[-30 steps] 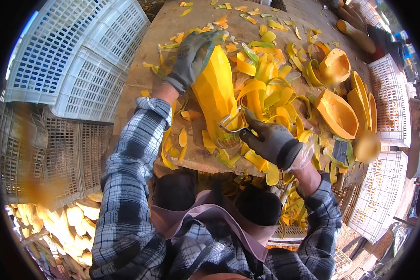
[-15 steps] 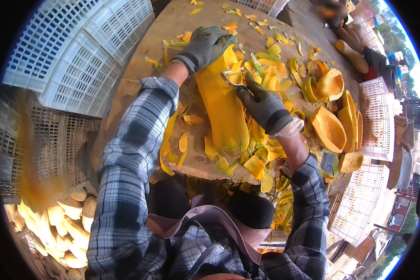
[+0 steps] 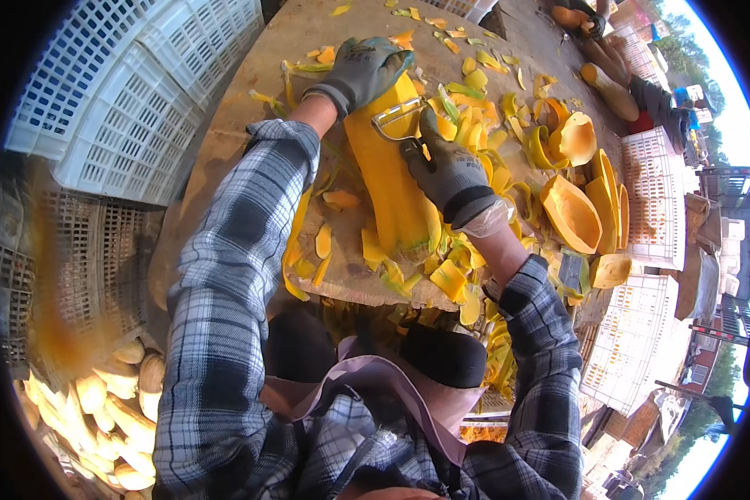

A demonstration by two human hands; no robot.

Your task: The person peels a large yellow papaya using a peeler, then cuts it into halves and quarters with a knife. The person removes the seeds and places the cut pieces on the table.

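Right hand: The grey-gloved right hand point(image 3: 450, 171) is closed on the peeler; the handle is mostly hidden by the glove.
Peeler: The metal frame of the peeler point(image 3: 397, 109) is held across the far part of the squash, just beside the left hand. Whether the blade is touching cannot be told.
Left hand: The gloved left hand point(image 3: 360, 73) is curled over the far end of the squash; its fingertips are partly hidden.
Squash: The long yellow squash point(image 3: 392, 183) is laid lengthwise on the table point(image 3: 300, 37), its broader end toward the person and near the table edge.
Cut hazard: The left glove could be nicked if the blade is started too close to the curled fingers.
Slip hazard: The far end could be lost from the grip if the peeled flesh is wet.
Roll hazard: The broader end is held by no hand; a twist could be caused by sideways pressure from the blade.
Peel scraps: Loose peel scraps point(image 3: 448, 280) are strewn around the squash; footing on the wood could be reduced by pieces trapped underneath.
Hollowed half: A hollowed squash half point(image 3: 572, 213) is set to the right, beyond the scraps.
Crates: White plastic crates point(image 3: 654, 196) are stood beside the table.
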